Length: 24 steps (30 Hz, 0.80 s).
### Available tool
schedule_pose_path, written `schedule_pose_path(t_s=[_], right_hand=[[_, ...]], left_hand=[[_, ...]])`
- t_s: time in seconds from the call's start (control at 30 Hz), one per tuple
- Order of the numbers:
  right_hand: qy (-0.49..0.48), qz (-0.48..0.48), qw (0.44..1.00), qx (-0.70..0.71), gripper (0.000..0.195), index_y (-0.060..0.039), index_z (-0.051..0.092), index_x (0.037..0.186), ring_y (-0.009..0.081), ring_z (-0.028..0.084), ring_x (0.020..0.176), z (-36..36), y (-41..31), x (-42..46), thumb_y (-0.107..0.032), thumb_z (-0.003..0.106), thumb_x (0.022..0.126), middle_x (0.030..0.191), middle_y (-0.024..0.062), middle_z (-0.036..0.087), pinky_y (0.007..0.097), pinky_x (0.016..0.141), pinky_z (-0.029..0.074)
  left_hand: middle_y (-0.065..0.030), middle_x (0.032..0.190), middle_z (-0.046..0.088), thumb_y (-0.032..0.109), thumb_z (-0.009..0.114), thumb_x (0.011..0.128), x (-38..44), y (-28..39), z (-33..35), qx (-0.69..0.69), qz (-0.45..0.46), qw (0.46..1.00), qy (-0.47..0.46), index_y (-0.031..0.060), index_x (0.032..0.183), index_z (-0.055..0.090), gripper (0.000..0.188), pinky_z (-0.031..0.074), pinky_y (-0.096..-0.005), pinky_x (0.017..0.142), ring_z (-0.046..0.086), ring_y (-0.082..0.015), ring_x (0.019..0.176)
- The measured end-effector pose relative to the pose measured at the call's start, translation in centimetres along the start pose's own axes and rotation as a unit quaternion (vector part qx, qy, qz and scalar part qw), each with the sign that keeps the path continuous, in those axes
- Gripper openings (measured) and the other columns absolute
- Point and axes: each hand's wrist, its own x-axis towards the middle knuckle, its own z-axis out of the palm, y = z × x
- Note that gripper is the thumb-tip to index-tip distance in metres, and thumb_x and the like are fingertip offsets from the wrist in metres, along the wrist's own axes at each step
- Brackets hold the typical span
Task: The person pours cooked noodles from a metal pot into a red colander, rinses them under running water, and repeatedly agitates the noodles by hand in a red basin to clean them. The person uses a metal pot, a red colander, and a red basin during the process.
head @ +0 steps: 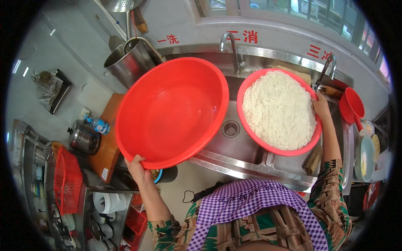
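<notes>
My left hand [139,170] grips the near rim of a large red plastic basin [169,116]. This basin is empty and tilted over the left part of the stainless steel sink. My right hand [319,106] holds the right rim of a smaller red basin [318,133], its fingers partly hidden beneath the edge. White noodles [279,109] fill that basin in a mound. It sits over the divider between two sink bowls; whether it rests on the sink cannot be told. Between the basins shows the sink drain [230,129].
Two faucets, a middle one [233,53] and a right one [326,70], rise behind the sink. At the right lies a red ladle [351,105]. A steel pot [128,62] stands back left. A wooden board [108,157] and red plastic basket [67,180] are at the left.
</notes>
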Motion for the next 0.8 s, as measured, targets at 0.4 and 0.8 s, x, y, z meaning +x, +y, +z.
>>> schedule_pose_path(t_s=[0.4,0.8], right_hand=[[0.037,-0.012,0.999,-0.004,0.036,0.0008,0.056,0.111,0.0263,0.062,0.078,-1.0,-2.5,-1.9,-0.016,0.055,0.08,0.09,0.0193,0.063,0.0336,0.071,0.046],[0.05,0.035,0.998,0.025,0.037,0.0001,0.056,0.112,0.0291,0.062,0.088,-0.7,-1.6,-2.1,-0.016,0.057,0.079,0.095,0.0198,0.063,0.0346,0.078,0.046]], left_hand=[[-0.013,0.109,0.055,-0.017,0.039,0.053,4.1,-2.2,5.2,-0.091,-0.064,0.994,0.018,0.0013,0.119,0.046,0.069,0.051,-0.0332,0.074,0.056,-0.0277,0.094],[-0.016,0.108,0.056,-0.013,0.04,0.053,14.4,-4.4,9.5,-0.056,-0.098,0.988,-0.106,-0.0015,0.115,0.049,0.064,0.051,-0.0399,0.074,0.057,-0.03,0.092]])
